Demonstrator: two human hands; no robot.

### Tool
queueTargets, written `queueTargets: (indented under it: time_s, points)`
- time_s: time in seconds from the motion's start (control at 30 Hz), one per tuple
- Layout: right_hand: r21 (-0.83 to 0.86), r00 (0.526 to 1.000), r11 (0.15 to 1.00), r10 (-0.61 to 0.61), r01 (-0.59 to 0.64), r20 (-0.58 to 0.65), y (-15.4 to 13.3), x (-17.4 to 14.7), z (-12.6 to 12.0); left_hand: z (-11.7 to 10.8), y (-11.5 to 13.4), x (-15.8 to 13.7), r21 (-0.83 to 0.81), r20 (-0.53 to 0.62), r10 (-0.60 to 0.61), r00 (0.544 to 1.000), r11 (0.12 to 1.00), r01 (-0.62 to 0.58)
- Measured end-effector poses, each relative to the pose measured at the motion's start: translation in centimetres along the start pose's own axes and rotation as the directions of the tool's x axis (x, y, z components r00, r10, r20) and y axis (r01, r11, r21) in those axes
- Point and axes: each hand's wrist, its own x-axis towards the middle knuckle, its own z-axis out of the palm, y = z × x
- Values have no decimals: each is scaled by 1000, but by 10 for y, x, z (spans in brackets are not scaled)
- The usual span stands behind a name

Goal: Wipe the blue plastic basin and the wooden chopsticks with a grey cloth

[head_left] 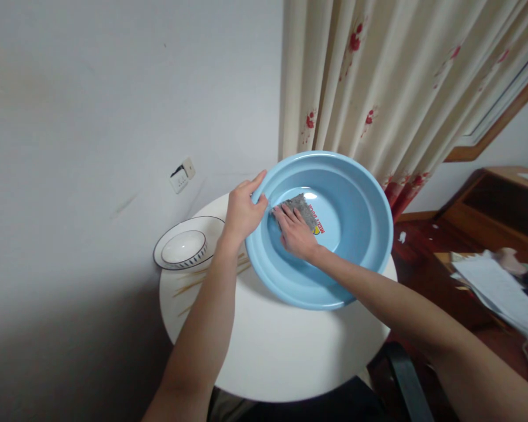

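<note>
A large light-blue plastic basin [369, 234] is tilted above a round white table [281, 351]. My left hand [245, 211] is closed on its left rim, thumb on the inner side. Inside the basin, my right hand [297, 233] holds a grey cloth [300, 205] against the inner surface, fingers laid over it. The cloth partly covers a red and yellow printed label [317, 223] on the basin's bottom. How far the fingertips curl into the cloth cannot be made out.
Left on the table are a dark-rimmed white plate [213, 225], a white bowl [183, 246] on it, and several thin wooden sticks [189, 287]. A wall socket [179, 180] and a floral curtain [334, 76] are behind. Papers [497, 287] lie at right, near a black chair armrest [407, 375].
</note>
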Motion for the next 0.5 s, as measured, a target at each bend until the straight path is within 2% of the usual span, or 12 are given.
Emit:
queueTargets:
  time_s: [0.3, 0.5]
  points:
    - [0, 1000, 1000, 7, -7, -11, 5, 4, -2, -1, 1, 0, 7, 6, 22, 1000, 1000, -22]
    - [-53, 986, 987, -150, 154, 77, -2, -7, -1, -2, -4, 1, 2, 3, -17, 1000, 1000, 17]
